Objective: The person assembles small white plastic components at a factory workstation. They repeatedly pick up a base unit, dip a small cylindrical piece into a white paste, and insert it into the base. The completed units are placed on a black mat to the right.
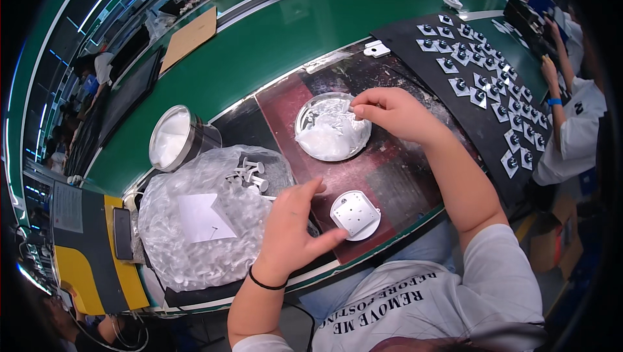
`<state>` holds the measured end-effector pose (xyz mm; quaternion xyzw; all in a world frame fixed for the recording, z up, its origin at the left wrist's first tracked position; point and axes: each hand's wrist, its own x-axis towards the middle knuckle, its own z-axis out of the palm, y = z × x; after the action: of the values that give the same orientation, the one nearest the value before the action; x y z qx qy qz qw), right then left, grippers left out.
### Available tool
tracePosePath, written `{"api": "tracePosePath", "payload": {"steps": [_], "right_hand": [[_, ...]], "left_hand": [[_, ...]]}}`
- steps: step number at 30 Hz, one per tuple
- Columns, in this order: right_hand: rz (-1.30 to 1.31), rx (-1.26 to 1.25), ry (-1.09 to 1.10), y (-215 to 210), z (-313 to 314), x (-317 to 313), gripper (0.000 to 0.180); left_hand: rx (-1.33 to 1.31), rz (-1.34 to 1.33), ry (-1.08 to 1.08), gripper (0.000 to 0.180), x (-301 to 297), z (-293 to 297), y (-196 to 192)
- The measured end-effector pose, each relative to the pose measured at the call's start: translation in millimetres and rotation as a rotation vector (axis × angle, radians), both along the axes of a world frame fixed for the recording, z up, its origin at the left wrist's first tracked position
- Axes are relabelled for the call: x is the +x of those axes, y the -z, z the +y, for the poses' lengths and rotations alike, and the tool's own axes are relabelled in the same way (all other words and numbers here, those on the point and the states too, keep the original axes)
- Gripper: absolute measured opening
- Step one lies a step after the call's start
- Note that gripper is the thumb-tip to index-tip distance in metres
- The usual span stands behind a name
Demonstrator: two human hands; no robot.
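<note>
My right hand (394, 113) is at the right rim of a shallow round metal dish (345, 155), thumb and fingertips pinched together. Whatever is between them is too small to make out. White, glossy material that looks like grease or crumpled clear film (328, 132) lies in the dish. Nearer to me, a white round plastic part (355, 214) with small holes rests flat on the dark red work surface. Beside it hovers my left hand (291, 230), thumb and fingers apart, holding nothing. Just left of that hand is a clear plastic bag (165, 235) full of small white parts, several white pegs (252, 173) lying on top.
A tilted metal tin (209, 139) of white material stands behind the bag. On the right, a black board (415, 60) carries rows of small white pieces with dark round centres. A phone (122, 234) lies far left. A co-worker (571, 115) works beyond the board.
</note>
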<state>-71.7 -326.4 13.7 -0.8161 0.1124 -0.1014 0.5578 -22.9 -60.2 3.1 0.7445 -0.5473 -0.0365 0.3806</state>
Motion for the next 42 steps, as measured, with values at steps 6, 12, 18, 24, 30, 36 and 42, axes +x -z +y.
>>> {"api": "tracePosePath", "payload": {"steps": [6, 12, 18, 24, 30, 36, 42], "right_hand": [[-0.016, 0.406, -0.182, -5.2, 0.2, -3.3, 0.026], [-0.039, 0.481, -0.323, -1.0, 12.4, -3.1, 0.018], [-0.073, 0.731, -0.422, 25.4, 58.2, -2.4, 0.018], [-0.042, 0.759, -0.454, 33.9, 68.1, -3.0, 0.019], [-0.060, 0.691, -0.499, 33.4, 71.8, -3.4, 0.024], [-0.079, 0.635, -0.461, 35.6, 70.6, -4.9, 0.024], [-0.097, 0.571, -0.454, 34.8, 70.9, -5.1, 0.025]], "left_hand": [[-0.013, -0.013, 0.083, 0.121, -15.5, -15.8, 19.9], [-0.002, 0.119, 0.090, 0.117, -17.7, -14.6, 34.8], [-0.147, 0.261, -0.031, 0.123, -11.3, -12.9, 27.6], [-0.134, 0.264, -0.058, 0.126, -10.4, -10.9, 25.5], [-0.121, 0.255, -0.047, 0.125, -11.5, -11.2, 26.8], [-0.181, 0.174, -0.026, 0.122, -9.7, -13.1, 24.0], [-0.142, 0.153, -0.041, 0.121, -10.3, -11.1, 21.5]]}}
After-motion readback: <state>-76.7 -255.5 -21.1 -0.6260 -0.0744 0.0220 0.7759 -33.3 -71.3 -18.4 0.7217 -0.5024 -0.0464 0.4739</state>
